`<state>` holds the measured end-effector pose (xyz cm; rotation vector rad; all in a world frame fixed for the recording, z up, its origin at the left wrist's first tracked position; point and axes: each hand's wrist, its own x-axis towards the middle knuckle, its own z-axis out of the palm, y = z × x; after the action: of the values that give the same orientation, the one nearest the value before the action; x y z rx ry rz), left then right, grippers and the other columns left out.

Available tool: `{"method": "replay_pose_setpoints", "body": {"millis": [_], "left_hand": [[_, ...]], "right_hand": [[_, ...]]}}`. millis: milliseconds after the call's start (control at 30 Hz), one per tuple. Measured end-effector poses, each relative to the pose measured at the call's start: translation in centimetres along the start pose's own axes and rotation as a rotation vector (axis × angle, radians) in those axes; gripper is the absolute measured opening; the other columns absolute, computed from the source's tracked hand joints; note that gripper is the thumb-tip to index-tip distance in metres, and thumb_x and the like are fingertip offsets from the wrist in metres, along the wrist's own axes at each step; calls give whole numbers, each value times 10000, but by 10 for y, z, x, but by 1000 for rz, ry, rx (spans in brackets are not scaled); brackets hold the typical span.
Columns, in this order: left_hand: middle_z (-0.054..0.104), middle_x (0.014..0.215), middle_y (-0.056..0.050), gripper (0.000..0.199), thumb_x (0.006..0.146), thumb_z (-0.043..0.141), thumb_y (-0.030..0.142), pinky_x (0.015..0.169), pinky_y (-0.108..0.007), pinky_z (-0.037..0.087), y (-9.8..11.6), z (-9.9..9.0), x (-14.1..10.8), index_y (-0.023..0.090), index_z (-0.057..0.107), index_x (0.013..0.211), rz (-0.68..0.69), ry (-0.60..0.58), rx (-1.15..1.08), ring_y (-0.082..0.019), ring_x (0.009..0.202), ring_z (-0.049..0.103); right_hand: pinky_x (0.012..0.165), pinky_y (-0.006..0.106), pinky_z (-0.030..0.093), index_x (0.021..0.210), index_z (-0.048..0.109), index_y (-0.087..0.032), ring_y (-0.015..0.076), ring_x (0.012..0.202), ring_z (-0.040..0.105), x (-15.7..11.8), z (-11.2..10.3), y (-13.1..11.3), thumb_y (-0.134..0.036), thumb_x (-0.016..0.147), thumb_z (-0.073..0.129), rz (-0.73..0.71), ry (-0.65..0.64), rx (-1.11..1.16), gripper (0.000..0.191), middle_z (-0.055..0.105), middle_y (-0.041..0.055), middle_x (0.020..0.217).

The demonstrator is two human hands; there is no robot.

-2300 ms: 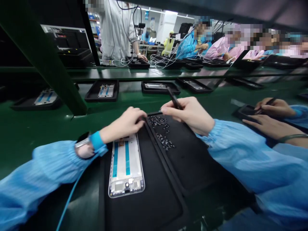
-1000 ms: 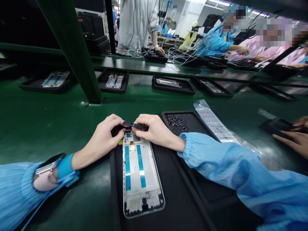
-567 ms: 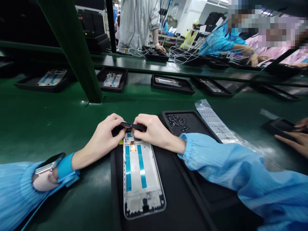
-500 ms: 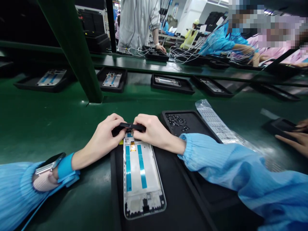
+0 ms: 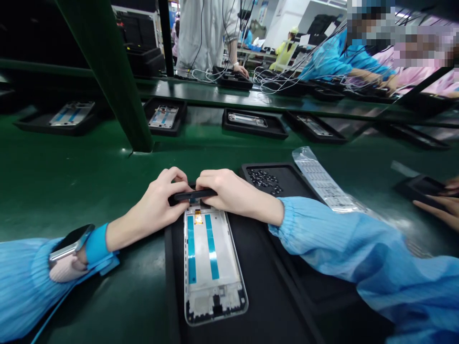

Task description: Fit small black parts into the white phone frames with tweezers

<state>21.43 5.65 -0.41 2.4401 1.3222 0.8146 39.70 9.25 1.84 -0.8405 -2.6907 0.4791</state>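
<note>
A silver phone frame point(image 5: 202, 253) with two blue strips lies in a black tray point(image 5: 265, 286), its top end toward the far side. Across that top end is a black bar point(image 5: 193, 195), whose exact kind I cannot make out. The fingers of my left hand point(image 5: 168, 197) are closed on its left end. Those of my right hand point(image 5: 224, 190) pinch its right end, close over the frame's upper right corner. The bar and my fingers hide most of the frame's top edge.
Beside the frame's tray, another black tray point(image 5: 292, 179) holds small black parts point(image 5: 264, 179). A clear plastic strip point(image 5: 319, 181) lies along its right. Trays with phone frames point(image 5: 247, 120) line the far side, past a green post point(image 5: 118, 91). A co-worker's hand point(image 5: 437, 208) is at right.
The black bar's left end has dropped toward the phone frame, so the bar now slants the other way. Both hands keep hold of it and have shifted only slightly.
</note>
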Motion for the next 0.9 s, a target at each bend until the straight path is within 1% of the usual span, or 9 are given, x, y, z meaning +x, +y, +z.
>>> {"method": "replay_pose_setpoints", "body": {"millis": [100,267,433,567,667,700,767,833,900], "left_hand": [[515,886,-75,191,773,439,176,726,-339,454,-1,0,1,154,629,774,86,0,67,-200,843,499],[512,909,-75,206,790,423,156,757,-342,453,-2,1,2,167,628,782,145,-13,109,-204,879,483],[503,885,-74,197,788,428,127,717,-326,442,-3,0,3,149,624,787,179,-13,103,-196,845,475],[497,880,-76,199,798,424,116,713,-330,442,-2,-2,3,142,620,780,222,-17,134,-197,837,469],[504,925,-95,224,829,407,127,724,-344,448,-4,-4,2,135,631,824,243,-53,188,-212,867,473],[506,945,-100,231,839,402,136,734,-349,451,-4,-4,1,134,633,850,242,-72,203,-217,883,475],[509,981,-102,241,853,397,154,755,-353,456,-7,-4,-1,137,633,900,228,-92,202,-220,915,480],[515,993,-93,241,853,395,159,771,-341,462,-9,-4,-3,139,628,913,195,-66,151,-207,925,494],[527,974,-77,216,840,408,155,769,-315,466,-11,-3,-4,135,617,893,152,-15,95,-182,900,515]], "right_hand": [[590,197,366,728,622,-113,92,640,526,4,-5,12,-74,725,567,28,1,181,68,595,18,713],[445,168,375,737,645,-118,57,430,489,10,-6,23,-159,715,531,250,-126,503,123,563,-15,561],[386,151,351,667,610,-126,48,403,453,16,-5,16,-117,645,530,305,-132,592,83,533,-22,519],[372,144,327,609,574,-122,39,388,421,20,-9,14,-88,626,553,361,-157,593,43,491,-39,466],[393,139,337,639,606,-102,29,396,427,19,-9,18,-95,637,605,334,-168,643,7,516,-33,483],[394,135,330,668,621,-95,25,394,425,18,-7,20,-125,656,626,320,-154,693,33,527,-29,489],[372,137,298,722,639,-83,22,378,414,16,-3,24,-270,728,633,319,-62,805,187,545,-13,495],[359,149,299,717,637,-75,38,386,445,13,2,27,-456,803,538,341,117,870,403,571,22,524],[382,162,353,649,616,-80,58,418,500,10,5,28,-569,842,403,358,297,865,567,587,49,561]]}}
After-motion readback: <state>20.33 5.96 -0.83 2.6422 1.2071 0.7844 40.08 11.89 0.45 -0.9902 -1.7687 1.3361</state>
